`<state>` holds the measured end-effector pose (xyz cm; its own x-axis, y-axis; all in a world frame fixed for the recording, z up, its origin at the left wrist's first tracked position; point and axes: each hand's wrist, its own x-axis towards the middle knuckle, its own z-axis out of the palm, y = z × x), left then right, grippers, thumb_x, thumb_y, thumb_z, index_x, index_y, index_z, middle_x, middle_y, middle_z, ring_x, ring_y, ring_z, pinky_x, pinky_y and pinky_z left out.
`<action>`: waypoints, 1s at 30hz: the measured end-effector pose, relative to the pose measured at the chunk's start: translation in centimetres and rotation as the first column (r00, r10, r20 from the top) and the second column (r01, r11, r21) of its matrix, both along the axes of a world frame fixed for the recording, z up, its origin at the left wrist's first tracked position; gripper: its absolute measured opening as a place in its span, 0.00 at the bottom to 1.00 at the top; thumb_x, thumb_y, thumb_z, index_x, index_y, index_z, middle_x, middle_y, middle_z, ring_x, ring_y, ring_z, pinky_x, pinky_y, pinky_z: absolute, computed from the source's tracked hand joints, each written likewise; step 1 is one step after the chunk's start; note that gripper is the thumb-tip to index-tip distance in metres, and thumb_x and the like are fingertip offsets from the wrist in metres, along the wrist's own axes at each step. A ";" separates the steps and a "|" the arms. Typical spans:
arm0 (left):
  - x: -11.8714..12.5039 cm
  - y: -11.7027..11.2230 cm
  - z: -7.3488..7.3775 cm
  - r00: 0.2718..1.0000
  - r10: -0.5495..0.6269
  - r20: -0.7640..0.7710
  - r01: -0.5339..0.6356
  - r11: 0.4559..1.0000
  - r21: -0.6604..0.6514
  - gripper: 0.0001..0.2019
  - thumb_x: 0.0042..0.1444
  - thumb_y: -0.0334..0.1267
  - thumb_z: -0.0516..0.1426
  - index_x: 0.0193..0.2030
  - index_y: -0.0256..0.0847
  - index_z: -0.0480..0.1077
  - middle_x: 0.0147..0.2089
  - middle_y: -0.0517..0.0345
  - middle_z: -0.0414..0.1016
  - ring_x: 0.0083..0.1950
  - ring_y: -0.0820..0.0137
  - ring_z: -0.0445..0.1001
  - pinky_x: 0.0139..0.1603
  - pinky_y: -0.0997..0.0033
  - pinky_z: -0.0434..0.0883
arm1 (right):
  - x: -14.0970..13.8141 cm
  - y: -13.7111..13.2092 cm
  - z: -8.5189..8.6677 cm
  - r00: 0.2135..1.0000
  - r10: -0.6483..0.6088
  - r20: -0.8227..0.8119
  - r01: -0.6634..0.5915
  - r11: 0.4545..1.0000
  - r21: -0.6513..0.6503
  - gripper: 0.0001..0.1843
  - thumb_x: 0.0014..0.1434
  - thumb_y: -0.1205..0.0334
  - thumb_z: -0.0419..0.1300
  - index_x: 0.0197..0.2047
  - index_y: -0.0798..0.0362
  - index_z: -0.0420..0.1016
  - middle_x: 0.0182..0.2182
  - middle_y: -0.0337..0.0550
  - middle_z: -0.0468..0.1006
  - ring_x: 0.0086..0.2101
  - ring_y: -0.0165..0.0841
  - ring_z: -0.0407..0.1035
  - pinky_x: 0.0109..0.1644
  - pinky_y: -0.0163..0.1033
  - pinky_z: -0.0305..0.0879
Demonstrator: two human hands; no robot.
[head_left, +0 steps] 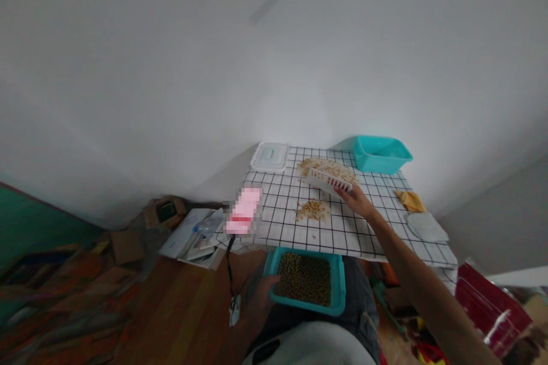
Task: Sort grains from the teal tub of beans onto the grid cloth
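My right hand (357, 199) is closed on the near edge of a white slotted basket (319, 178), tilted over the tabletop. Behind the basket spreads a pile of pale tan beans (306, 165), and a smaller heap of beans (314, 209) lies nearer to me. My left hand (266, 292) grips the left rim of a turquoise tub (338, 296) on my lap, below the table's front edge. Small greenish-brown beans (303, 279) cover the tub's bottom. What the basket contains is hidden from this side.
A checked cloth (278, 211) covers the table. On it are a white lid (270, 157), a second turquoise tub (381, 157), a yellow cloth (411, 201), a pale flat pad (427, 227) and a pixelated pink item (245, 211) with a cable. Boxes (165, 211) clutter the floor at left.
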<state>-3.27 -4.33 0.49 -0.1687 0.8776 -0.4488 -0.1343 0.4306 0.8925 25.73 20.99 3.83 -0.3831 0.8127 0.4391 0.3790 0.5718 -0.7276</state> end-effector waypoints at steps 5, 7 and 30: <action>0.1 0.0 -1.3 0.996 -0.024 -0.087 0.026 0.999 0.023 0.19 0.39 0.49 0.64 0.35 0.38 0.76 0.41 0.47 0.79 0.46 0.54 0.74 0.52 0.60 0.68 | 0.3 -0.3 -0.3 1.000 0.028 0.002 -0.028 0.998 -0.062 0.20 0.63 0.49 0.52 0.48 0.52 0.77 0.42 0.45 0.80 0.43 0.43 0.73 0.50 0.50 0.69; -0.1 -0.3 -2.1 0.990 -0.063 -0.127 0.072 0.995 0.072 0.20 0.37 0.49 0.65 0.37 0.39 0.77 0.43 0.48 0.79 0.47 0.55 0.74 0.53 0.61 0.68 | 0.3 -0.6 -0.3 0.999 0.037 0.000 -0.037 0.996 -0.081 0.20 0.63 0.48 0.52 0.46 0.52 0.77 0.39 0.44 0.80 0.40 0.41 0.74 0.47 0.49 0.70; 1.1 -0.3 -1.6 0.995 -0.061 -0.082 0.064 0.997 0.032 0.21 0.35 0.46 0.68 0.38 0.39 0.74 0.39 0.50 0.77 0.46 0.54 0.73 0.53 0.58 0.66 | 0.0 -4.1 1.4 0.987 0.159 0.009 -0.156 0.978 -0.140 0.21 0.63 0.48 0.52 0.51 0.50 0.76 0.43 0.43 0.80 0.42 0.40 0.73 0.48 0.46 0.69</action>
<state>-2.21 -4.60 -1.15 -0.1478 0.9022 -0.4052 -0.0349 0.4047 0.9138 25.72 16.89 5.24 -0.5186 0.7939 0.3173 0.3076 0.5195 -0.7972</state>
